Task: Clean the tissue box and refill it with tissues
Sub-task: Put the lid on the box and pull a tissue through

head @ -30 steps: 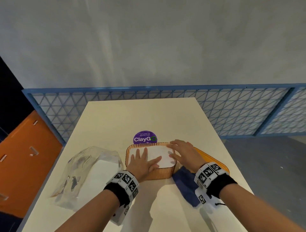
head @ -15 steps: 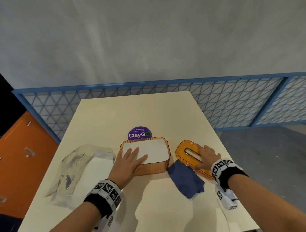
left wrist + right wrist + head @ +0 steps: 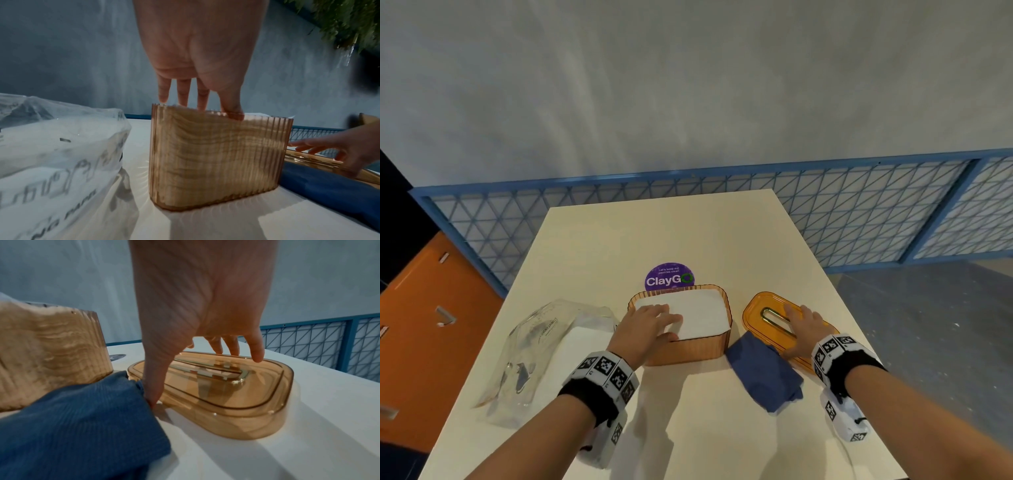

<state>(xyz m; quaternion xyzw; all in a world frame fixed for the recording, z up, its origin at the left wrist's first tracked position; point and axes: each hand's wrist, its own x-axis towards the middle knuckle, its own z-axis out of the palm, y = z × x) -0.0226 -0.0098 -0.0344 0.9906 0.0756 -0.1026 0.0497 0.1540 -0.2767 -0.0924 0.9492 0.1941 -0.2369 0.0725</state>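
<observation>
The ribbed amber tissue box (image 3: 681, 353) stands mid-table with its top off, filled with white tissues (image 3: 705, 318). My left hand (image 3: 661, 318) lies flat on the tissues at the box's left end, its fingers (image 3: 183, 95) straight and reaching over the rim of the box (image 3: 216, 162). Just right of the box, the amber lid (image 3: 763, 305) with its slot lies flat on the table. My right hand (image 3: 796, 330) rests on it. In the right wrist view the fingertips (image 3: 257, 356) touch the top of the lid (image 3: 236, 399), and the thumb is down at its near edge.
A folded blue cloth (image 3: 763, 373) lies between box and lid, touching the lid's near edge. A clear plastic bag (image 3: 544, 346) with more tissues sits left of the box. A purple sticker (image 3: 669, 279) lies behind it. The table's right edge (image 3: 859, 342) is close to the lid.
My right hand left the tissues in the box and moved right onto the lid. My left hand stayed on the tissues, shifting slightly toward the box's left end.
</observation>
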